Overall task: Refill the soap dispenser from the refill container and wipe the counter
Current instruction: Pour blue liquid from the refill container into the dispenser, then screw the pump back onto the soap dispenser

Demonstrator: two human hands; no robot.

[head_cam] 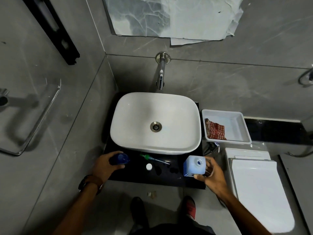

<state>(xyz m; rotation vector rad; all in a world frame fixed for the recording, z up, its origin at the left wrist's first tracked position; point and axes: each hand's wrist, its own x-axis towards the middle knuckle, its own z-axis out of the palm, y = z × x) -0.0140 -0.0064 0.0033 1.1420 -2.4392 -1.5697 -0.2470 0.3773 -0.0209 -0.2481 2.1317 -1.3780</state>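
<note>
A dark blue soap dispenser bottle point(120, 158) stands uncapped at the left front of the black counter point(169, 177), and my left hand point(105, 165) is wrapped around it. Its green pump point(153, 158) lies flat on the counter just in front of the basin. A small white cap point(149, 166) rests beside the pump. At the counter's right end stands the pale blue refill container point(194, 165), its mouth uncovered, with my right hand point(211, 175) gripping its right side. A red checked cloth point(215, 131) lies in a white tray point(240, 122) to the right of the basin.
A white basin point(135, 116) fills most of the counter, under a chrome wall tap point(160, 77). A white toilet with its lid down point(259, 189) stands at the right. A glass shelf point(33, 116) juts from the left wall. My feet are on the grey floor below.
</note>
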